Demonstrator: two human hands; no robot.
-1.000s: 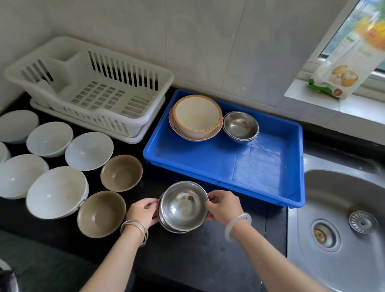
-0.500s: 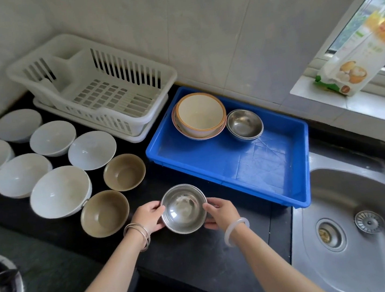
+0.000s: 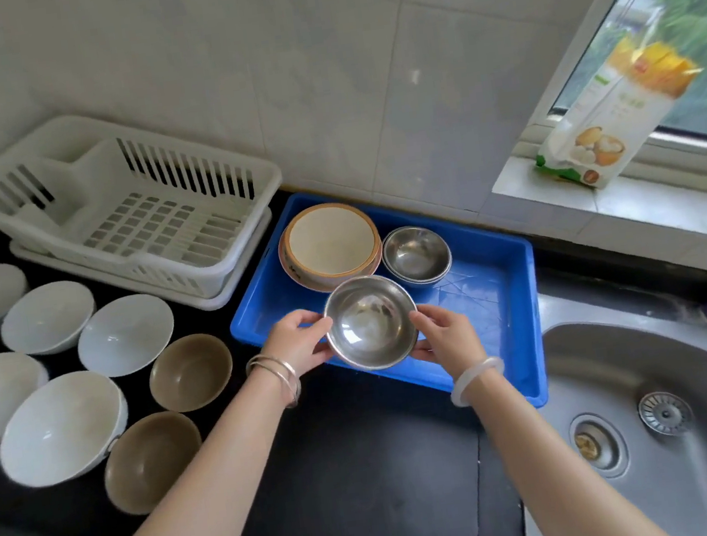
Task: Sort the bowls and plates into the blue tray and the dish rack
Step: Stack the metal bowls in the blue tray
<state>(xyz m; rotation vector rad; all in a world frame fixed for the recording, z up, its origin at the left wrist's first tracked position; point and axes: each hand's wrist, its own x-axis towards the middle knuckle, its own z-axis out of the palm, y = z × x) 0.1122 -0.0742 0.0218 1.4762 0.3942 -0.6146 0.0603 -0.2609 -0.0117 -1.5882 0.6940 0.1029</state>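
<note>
A round steel bowl (image 3: 370, 322), smooth and shiny with a thin rim, is being held mouth-up over the near left part of the blue tray (image 3: 496, 294); whether it is touching the tray cannot be told. The left hand (image 3: 299, 344) is gripping its left rim and the right hand (image 3: 446, 336) its right rim. The fingers (image 3: 423, 319) of each hand are curling narrowly round the edge, thumbs on top. Thin metal bangles are circling the left wrist and a pale smooth bangle the right.

The tray is a shallow rectangular plastic one, sitting on the dark worktop (image 3: 369, 468) against the tiled back wall. In its far left corner a cream bowl with an orange-brown rim (image 3: 332, 241) is sitting on a plate of like colour. Just beside it, to the right, a small stack of steel bowls (image 3: 416, 255) is standing, close behind the held bowl.

Left of the tray, a white slotted plastic dish rack (image 3: 132, 207) is sitting at the back of the worktop. In front of it, glossy white bowls (image 3: 126, 333) are lying in rows toward the left edge, and two matt brown bowls (image 3: 190, 372) are sitting nearest the left forearm.

At the right edge a steel sink (image 3: 669, 361) is lying beside the tray, and a printed packet (image 3: 605, 113) is leaning on the window sill.
</note>
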